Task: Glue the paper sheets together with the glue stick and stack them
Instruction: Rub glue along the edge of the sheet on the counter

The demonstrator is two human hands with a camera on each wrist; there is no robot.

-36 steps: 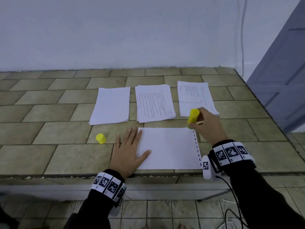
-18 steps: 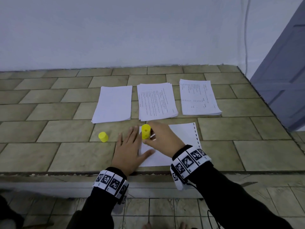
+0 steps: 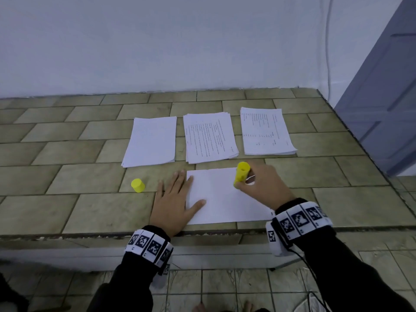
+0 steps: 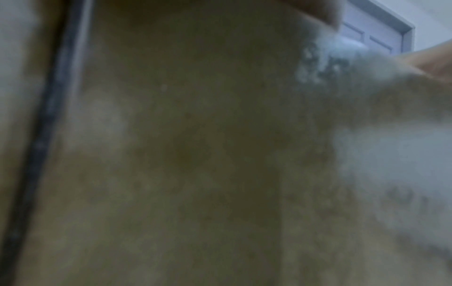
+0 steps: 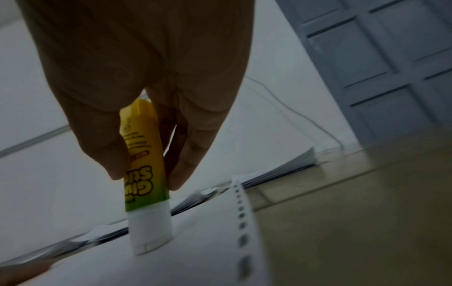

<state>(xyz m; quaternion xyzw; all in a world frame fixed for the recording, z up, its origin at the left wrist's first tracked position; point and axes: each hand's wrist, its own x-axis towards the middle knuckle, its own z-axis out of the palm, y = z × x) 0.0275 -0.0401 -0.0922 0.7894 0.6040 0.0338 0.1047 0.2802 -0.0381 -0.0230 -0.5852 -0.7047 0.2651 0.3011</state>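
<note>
A white sheet lies on the tiled counter near its front edge. My left hand lies flat with straight fingers on the sheet's left edge, pressing it down. My right hand grips the yellow glue stick upright, its white tip down on the sheet near the far edge. The sheet's right margin carries a row of punched holes. The yellow cap stands on the counter left of my left hand. The left wrist view is blurred.
Three paper stacks lie in a row behind the sheet: a blank one, a printed middle one and a printed right one. The tiled counter ends at a white wall behind. A grey-blue door stands at the right.
My right hand has carried the glue stick from the sheet's right end to its left end and now back rightward along the far edge. The left hand has stayed pressing the sheet.
</note>
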